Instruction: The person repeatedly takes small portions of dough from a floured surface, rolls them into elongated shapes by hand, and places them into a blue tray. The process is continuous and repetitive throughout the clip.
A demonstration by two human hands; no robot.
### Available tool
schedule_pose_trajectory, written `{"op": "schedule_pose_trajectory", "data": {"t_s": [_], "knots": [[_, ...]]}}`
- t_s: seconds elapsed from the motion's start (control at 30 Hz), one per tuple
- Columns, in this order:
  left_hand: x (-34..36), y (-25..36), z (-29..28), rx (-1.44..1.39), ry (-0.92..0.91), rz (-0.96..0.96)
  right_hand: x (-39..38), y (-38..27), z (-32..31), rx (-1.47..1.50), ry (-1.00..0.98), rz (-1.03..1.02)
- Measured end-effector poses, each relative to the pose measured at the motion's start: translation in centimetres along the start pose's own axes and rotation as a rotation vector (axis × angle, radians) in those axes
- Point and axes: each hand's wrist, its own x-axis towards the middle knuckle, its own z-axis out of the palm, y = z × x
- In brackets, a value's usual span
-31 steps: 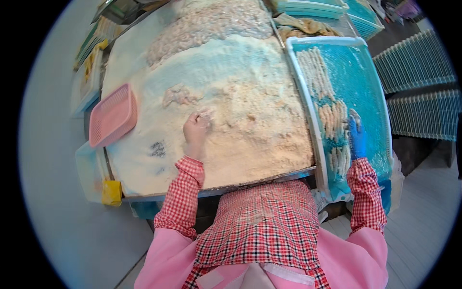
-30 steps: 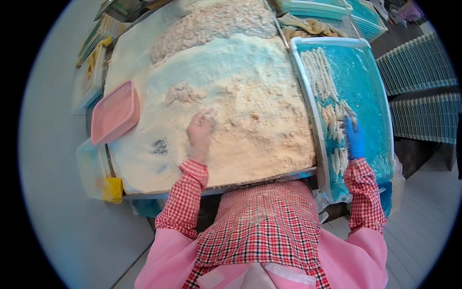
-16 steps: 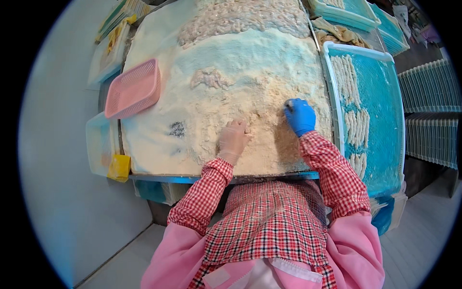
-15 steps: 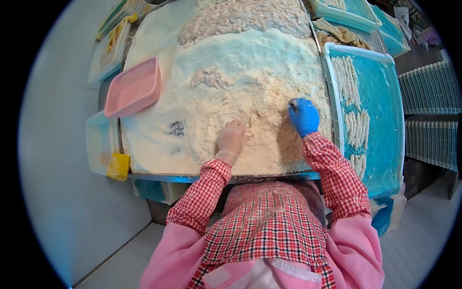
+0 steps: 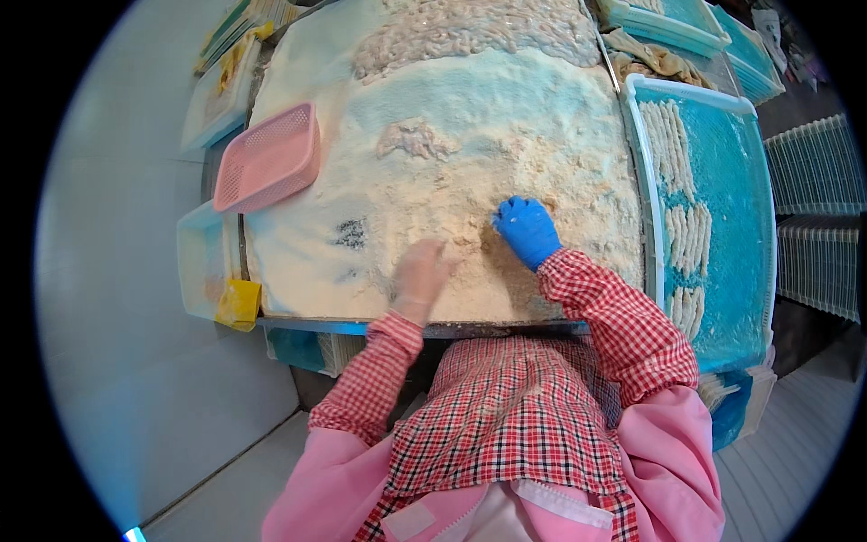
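Observation:
Pale breading flour [image 5: 325, 280] lies thick over the worktable in front of me. My left hand [image 5: 423, 275], in a thin clear glove, is just over the flour near the table's front edge, and motion smears its fingers. My right hand [image 5: 526, 232], in a blue glove, is low at the flour with its fingers curled under; whatever they hold is hidden. Beyond my hands lies a small clump of raw meat strips [image 5: 415, 140], partly floured. A larger heap of wet, pinkish raw strips [image 5: 479, 36] spreads across the far end.
At the right, a blue tray [image 5: 736, 217] with a white rim holds coated strips [image 5: 688, 239] in rows. A pink perforated basket [image 5: 268, 161] sits at the left edge. Beside it are a pale bin [image 5: 203, 257] and a yellow cloth [image 5: 238, 303]. Stacked trays [image 5: 813, 266] stand far right.
My right hand has moved left across the flour, away from the tray and closer to my left hand. My left hand has shifted slightly and is now blurred. The whole view has shifted slightly.

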Motion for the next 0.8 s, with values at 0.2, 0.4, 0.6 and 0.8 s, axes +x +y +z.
{"op": "schedule_pose_trajectory", "data": {"t_s": [0.2, 0.4, 0.6, 0.8], "knots": [[-1.0, -1.2, 2.6, -0.558, 0.005, -0.239, -3.2, 1.9, -3.8, 0.26, 0.204, 0.31], [-0.2, 0.7, -0.8, -0.728, -0.057, -0.074, -5.1, -1.0, -3.9, 0.429, 0.017, 0.266], [-0.5, 1.8, -0.6, -0.234, -0.277, -0.237, -7.3, -2.7, 0.1, 0.499, -0.098, 0.381], [-2.0, 4.8, 4.1, -0.04, -0.021, -0.014, -6.8, -4.9, 0.3, 0.944, -0.197, 0.58]]}}
